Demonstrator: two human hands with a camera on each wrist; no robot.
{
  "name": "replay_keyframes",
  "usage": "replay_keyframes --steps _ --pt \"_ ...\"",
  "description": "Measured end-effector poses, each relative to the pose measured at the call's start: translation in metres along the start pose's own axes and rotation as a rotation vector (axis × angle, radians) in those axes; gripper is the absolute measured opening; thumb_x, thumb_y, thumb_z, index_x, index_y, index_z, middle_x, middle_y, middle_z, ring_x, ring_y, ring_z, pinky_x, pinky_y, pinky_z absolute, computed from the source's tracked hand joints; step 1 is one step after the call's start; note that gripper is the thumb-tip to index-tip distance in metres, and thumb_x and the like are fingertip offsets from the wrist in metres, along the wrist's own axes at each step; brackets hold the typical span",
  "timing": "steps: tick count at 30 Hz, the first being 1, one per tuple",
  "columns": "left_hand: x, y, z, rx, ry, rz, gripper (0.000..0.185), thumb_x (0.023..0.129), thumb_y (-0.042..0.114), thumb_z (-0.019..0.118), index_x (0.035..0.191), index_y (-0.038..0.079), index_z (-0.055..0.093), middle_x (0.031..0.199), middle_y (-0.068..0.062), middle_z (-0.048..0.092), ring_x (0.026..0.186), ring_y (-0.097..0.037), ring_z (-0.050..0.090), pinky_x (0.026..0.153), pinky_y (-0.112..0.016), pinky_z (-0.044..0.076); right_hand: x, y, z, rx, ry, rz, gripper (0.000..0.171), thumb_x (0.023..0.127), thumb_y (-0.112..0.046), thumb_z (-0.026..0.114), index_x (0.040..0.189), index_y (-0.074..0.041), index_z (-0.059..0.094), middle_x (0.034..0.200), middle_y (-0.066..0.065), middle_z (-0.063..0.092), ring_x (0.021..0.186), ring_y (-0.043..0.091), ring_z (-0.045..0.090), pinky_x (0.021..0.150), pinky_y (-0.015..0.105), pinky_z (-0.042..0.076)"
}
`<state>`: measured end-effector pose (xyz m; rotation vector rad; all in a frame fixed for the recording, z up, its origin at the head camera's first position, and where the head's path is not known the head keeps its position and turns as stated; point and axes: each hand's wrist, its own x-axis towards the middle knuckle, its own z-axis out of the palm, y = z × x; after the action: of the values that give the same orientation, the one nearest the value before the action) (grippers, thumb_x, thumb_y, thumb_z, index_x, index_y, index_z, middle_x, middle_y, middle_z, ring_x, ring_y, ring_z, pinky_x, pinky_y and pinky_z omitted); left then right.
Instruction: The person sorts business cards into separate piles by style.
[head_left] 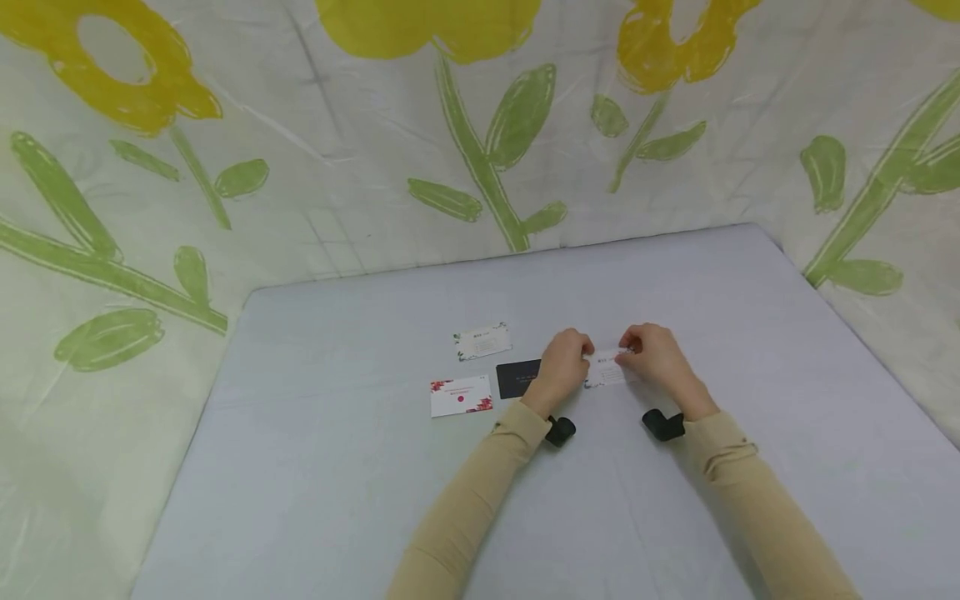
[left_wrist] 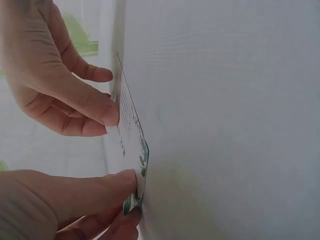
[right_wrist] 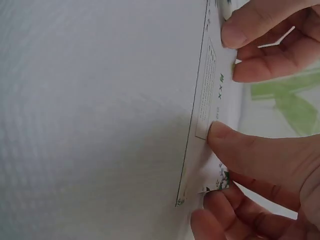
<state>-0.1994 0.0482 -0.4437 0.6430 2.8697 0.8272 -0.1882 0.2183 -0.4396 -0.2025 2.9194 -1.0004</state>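
A white card (head_left: 606, 372) with printed text and green leaf corners is held up between both hands. My left hand (head_left: 561, 367) pinches its left end, thumb on the printed face, as the left wrist view shows. At the other end my right hand (head_left: 660, 360) grips it, the thumb (right_wrist: 235, 145) lying across the print and the fingers behind the card. Just left of my left hand lies a dark card (head_left: 516, 379), partly covered by that hand. In the left wrist view the card (left_wrist: 131, 135) appears nearly edge-on.
Further left on the pale cloth-covered table (head_left: 315, 467) lie a white card with red floral corners (head_left: 460, 397) and, behind it, a white card with green leaves (head_left: 482, 342). A flower-printed curtain (head_left: 360, 167) hangs around the table's far edge and sides.
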Motion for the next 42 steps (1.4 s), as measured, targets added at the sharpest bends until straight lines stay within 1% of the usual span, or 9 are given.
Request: replay_keyframes --steps 5,9,18,22,25,27,32,36,42 --pt "-0.002 -0.004 -0.003 0.021 0.025 -0.008 0.016 0.082 -0.002 0.063 0.095 0.005 0.068 0.093 -0.005 0.062 0.089 -0.017 0.057 0.076 -0.024 0.046 0.004 -0.009 0.005 -0.096 0.018 -0.035 0.015 0.078 -0.003 0.07 0.087 0.007 0.063 0.083 0.018 0.056 0.078 0.031 0.051 0.067 0.041 0.043" --pt "-0.004 -0.006 -0.006 0.014 0.032 -0.01 0.015 0.082 -0.002 0.063 0.094 0.005 0.068 0.093 -0.005 0.062 0.089 -0.017 0.057 0.077 -0.023 0.046 0.006 -0.016 0.007 -0.142 0.025 -0.024 0.017 0.077 -0.004 0.072 0.087 0.007 0.065 0.086 0.019 0.056 0.083 0.035 0.052 0.07 0.045 0.045" --pt "-0.009 -0.011 -0.01 0.064 0.055 -0.006 0.014 0.083 -0.001 0.062 0.093 0.006 0.07 0.091 -0.005 0.064 0.089 -0.017 0.058 0.075 -0.022 0.047 0.007 -0.023 0.012 -0.141 -0.036 0.03 0.011 0.08 -0.007 0.068 0.082 0.004 0.065 0.089 0.02 0.057 0.081 0.033 0.054 0.067 0.043 0.045" --pt "-0.019 -0.016 -0.025 0.031 0.094 -0.021 0.011 0.088 0.006 0.061 0.095 0.007 0.069 0.093 -0.004 0.063 0.088 -0.016 0.058 0.072 -0.021 0.047 0.008 -0.029 0.015 -0.156 -0.027 0.013 0.015 0.084 -0.008 0.062 0.086 0.007 0.068 0.09 0.021 0.059 0.084 0.035 0.056 0.069 0.046 0.046" --pt "-0.026 -0.027 -0.048 -0.026 0.133 -0.025 0.013 0.09 0.008 0.059 0.098 0.006 0.069 0.094 -0.006 0.064 0.086 -0.017 0.059 0.072 -0.023 0.047 0.012 -0.036 0.017 -0.113 0.007 -0.049 0.019 0.088 -0.009 0.058 0.09 0.007 0.068 0.088 0.02 0.061 0.082 0.033 0.056 0.07 0.046 0.045" --pt "-0.029 -0.037 -0.065 -0.063 0.145 -0.027 0.014 0.09 0.008 0.058 0.1 0.005 0.068 0.094 -0.007 0.065 0.085 -0.018 0.059 0.071 -0.024 0.047 0.017 -0.044 0.017 -0.028 0.013 -0.105 0.019 0.09 -0.009 0.057 0.092 0.007 0.067 0.088 0.019 0.062 0.082 0.032 0.056 0.071 0.045 0.045" --pt "-0.035 -0.069 -0.099 -0.156 0.14 -0.024 0.016 0.09 0.004 0.057 0.103 -0.001 0.067 0.096 -0.011 0.065 0.087 -0.022 0.06 0.075 -0.028 0.048 0.038 -0.069 0.024 0.149 -0.058 -0.255 0.019 0.091 -0.008 0.057 0.1 0.007 0.065 0.093 0.017 0.064 0.086 0.029 0.057 0.076 0.045 0.045" --pt "-0.04 -0.095 -0.111 -0.158 0.112 -0.077 0.019 0.091 0.006 0.057 0.105 -0.004 0.065 0.099 -0.013 0.065 0.09 -0.024 0.059 0.079 -0.032 0.048 0.055 -0.089 0.038 0.145 -0.14 -0.294 0.021 0.089 -0.007 0.061 0.103 0.008 0.063 0.094 0.017 0.063 0.086 0.028 0.057 0.078 0.044 0.046" --pt "-0.05 -0.122 -0.115 -0.087 0.02 -0.173 0.031 0.088 0.008 0.062 0.116 -0.006 0.058 0.107 -0.017 0.058 0.097 -0.026 0.054 0.085 -0.036 0.045 0.072 -0.11 0.062 0.051 -0.224 -0.29 0.031 0.084 -0.006 0.065 0.109 0.01 0.059 0.102 0.021 0.059 0.093 0.031 0.054 0.084 0.043 0.045"
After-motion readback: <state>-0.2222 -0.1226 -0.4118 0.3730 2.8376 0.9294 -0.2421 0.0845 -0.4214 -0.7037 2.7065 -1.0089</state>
